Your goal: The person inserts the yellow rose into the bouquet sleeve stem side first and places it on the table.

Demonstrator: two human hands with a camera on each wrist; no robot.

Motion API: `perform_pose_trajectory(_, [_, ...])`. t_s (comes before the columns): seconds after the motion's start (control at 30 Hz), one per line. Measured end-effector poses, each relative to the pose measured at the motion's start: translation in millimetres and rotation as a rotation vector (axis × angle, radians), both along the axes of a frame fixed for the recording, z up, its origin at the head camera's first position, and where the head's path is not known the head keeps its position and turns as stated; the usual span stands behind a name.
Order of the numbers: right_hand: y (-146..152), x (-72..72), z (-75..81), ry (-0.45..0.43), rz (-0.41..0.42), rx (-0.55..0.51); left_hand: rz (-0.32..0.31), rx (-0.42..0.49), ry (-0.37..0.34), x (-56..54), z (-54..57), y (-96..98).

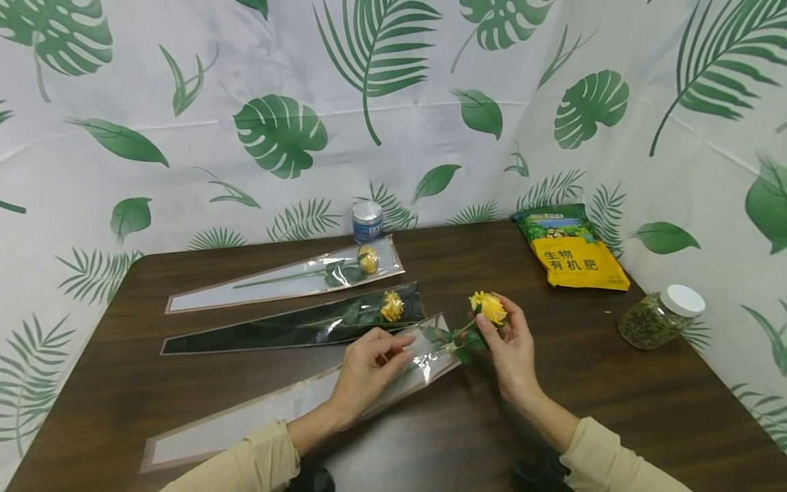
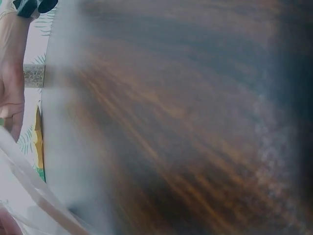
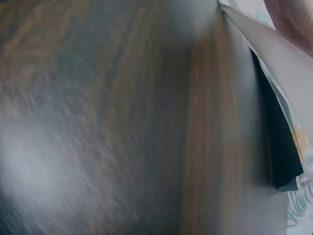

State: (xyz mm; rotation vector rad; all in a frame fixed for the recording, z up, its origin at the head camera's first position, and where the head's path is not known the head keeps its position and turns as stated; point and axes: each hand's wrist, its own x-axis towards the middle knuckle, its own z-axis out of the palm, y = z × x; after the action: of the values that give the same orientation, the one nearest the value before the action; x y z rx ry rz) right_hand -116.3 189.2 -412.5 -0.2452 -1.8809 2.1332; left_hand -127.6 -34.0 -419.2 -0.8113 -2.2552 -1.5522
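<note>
Near the bloom of a yellow rose [image 1: 488, 307], my right hand [image 1: 515, 348] holds the flower between thumb and fingers. Its stem and leaves run down and left into the mouth of a long white-backed clear flower sleeve [image 1: 246, 413]. My left hand [image 1: 367, 365] pinches that sleeve near its wide end. How its fingertips lie on the film is hard to see. The left wrist view shows part of the sleeve [image 2: 36, 191] and the right hand [image 2: 11, 93]. In the right wrist view, the sleeve's pale back [image 3: 281, 56] rises off the table, with part of a hand above it.
Behind lie a black-backed sleeve [image 1: 246, 333] and a white-backed sleeve [image 1: 215, 294], each with a yellow rose. A blue-labelled jar [image 1: 367, 222] stands at the back. To the right are a yellow-green fertilizer bag [image 1: 574, 253] and a white-lidded jar [image 1: 654, 321] on the dark wooden table [image 1: 615, 383].
</note>
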Motion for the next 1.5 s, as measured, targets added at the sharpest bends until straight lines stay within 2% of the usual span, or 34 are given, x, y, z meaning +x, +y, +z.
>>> perform_pose_trajectory(0.3, [-9,7.4,-3.3,-0.014,0.04,0.22,-0.014,0.005,-0.023,-1.1,1.6,4.0])
perform_pose_trajectory(0.57, [-6,14.7,-8.7,0.124,0.102,0.367,0.004,-0.002,-0.002,-2.1,3.3,3.5])
perform_pose_trajectory(0.73, [-5,16.8,-10.7,0.16,0.136,0.388,0.011,-0.008,-0.004,-2.9,4.1,3.6])
perform_pose_trajectory(1.0, [-4,20.1,-8.6,0.253,0.11,0.418,-0.014,-0.013,-0.027,-2.4,5.6,4.2])
perform_pose_trajectory(1.23, [-5,21.3,-11.5,0.188,0.104,0.409,-0.021,-0.015,-0.002,-2.9,5.4,6.6])
perform_pose_trajectory(1.4, [-5,20.7,-15.3,0.219,0.141,0.42,-0.014,-0.018,-0.021,-2.9,6.7,8.0])
perform_pose_trajectory(1.5, [-4,21.6,-16.2,0.209,0.161,0.462,-0.013,-0.019,-0.04,-3.0,7.2,8.3])
